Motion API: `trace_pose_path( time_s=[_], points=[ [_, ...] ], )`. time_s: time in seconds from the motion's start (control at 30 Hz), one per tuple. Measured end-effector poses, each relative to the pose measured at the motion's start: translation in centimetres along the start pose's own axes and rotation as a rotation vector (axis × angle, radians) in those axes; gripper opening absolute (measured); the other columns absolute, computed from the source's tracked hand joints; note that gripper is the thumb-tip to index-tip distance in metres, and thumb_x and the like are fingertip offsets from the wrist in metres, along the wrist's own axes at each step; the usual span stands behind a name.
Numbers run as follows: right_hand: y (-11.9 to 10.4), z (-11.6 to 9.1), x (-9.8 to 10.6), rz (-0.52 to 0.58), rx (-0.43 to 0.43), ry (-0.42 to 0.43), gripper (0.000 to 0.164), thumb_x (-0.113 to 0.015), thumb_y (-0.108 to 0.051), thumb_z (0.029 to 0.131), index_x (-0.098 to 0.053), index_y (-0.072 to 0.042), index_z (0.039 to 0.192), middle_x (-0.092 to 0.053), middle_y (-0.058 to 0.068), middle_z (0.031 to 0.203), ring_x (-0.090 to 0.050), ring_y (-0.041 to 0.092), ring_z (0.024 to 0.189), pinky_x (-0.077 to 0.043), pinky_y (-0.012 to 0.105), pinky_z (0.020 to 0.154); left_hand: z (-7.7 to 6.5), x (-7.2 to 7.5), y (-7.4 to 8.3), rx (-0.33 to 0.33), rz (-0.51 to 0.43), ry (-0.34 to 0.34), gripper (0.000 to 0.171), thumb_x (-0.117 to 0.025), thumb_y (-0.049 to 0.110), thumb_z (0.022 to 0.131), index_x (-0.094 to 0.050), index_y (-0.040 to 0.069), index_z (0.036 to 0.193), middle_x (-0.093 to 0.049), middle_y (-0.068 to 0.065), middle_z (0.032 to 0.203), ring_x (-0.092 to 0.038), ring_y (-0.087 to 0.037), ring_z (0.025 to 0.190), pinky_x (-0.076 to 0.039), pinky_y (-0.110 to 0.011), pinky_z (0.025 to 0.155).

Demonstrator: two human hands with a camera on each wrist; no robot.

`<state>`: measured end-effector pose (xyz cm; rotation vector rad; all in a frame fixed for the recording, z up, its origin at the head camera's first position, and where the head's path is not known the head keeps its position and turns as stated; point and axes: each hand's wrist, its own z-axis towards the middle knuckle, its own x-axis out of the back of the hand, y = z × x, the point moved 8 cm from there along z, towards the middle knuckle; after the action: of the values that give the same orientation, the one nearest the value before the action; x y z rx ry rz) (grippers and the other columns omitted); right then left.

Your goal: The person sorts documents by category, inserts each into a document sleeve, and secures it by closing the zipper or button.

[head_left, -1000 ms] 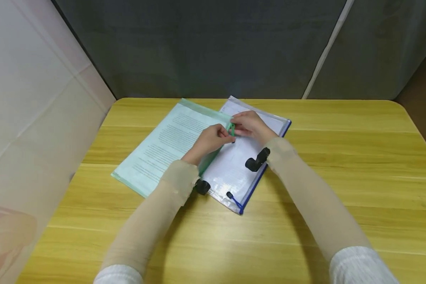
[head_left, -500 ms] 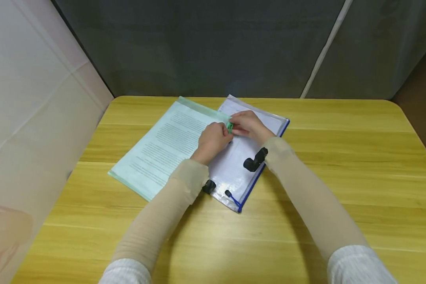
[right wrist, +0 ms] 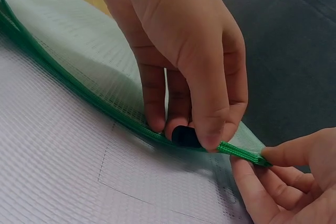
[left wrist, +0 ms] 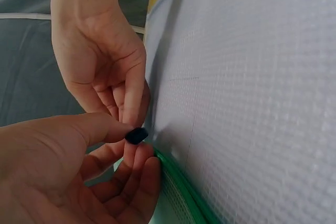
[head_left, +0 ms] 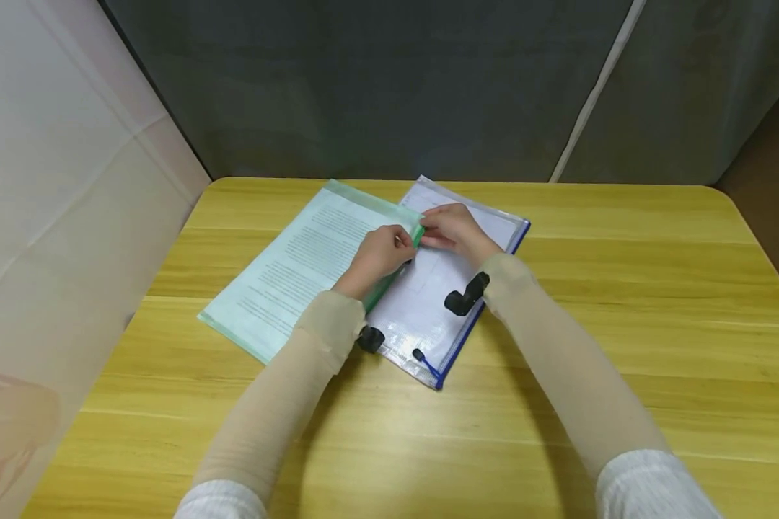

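A green mesh zip bag with a printed sheet inside lies at an angle, partly over a clear zip bag with a blue edge. At the green bag's upper right corner, my left hand pinches the zipper pull. In the right wrist view the pull's black end and green cord show by the left thumb and fingers. My right hand pinches the bag's corner at the zipper's end, thumb on top. In the left wrist view the green zipper edge runs below the left fingertips.
The blue zipper pull of the clear bag lies at its near corner. Both bags rest on a wooden table. A dark grey curtain hangs behind the table, and a pale cloth stands on the left.
My left hand first went in toward the right hand, then drew back left and nearer along the zipper edge. The green cord, seen upright between the hands before, now lies along that edge.
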<state>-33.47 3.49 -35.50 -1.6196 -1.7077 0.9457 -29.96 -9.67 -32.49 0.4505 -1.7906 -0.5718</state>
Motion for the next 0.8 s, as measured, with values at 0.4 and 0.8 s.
trace_pose_path(
  time_s=[0.4,0.8],
  points=[
    [0.0,0.1,-0.2,0.018,0.023,0.019,0.032,-0.063,-0.004,0.094,-0.063,0.000,0.126,-0.065,-0.001,0.074,-0.064,0.005,0.064,-0.058,0.017,0.066,-0.9,0.6,1.1,-0.091,0.080,-0.028,0.010,-0.059,0.017,0.094,-0.065,0.010,0.098,-0.064,-0.004,0.092,-0.054,-0.018,0.083,-0.041,-0.027,0.074],
    [0.0,0.0,-0.6,0.030,0.015,0.004,0.029,-0.064,-0.005,0.094,-0.064,-0.001,0.123,-0.065,0.000,0.076,-0.065,0.005,0.066,-0.059,0.019,0.071,-1.6,1.0,0.5,-0.059,0.068,-0.070,0.009,-0.060,0.019,0.096,-0.064,0.011,0.097,-0.068,-0.006,0.094,-0.057,-0.016,0.079,-0.041,-0.024,0.068]
  ],
)
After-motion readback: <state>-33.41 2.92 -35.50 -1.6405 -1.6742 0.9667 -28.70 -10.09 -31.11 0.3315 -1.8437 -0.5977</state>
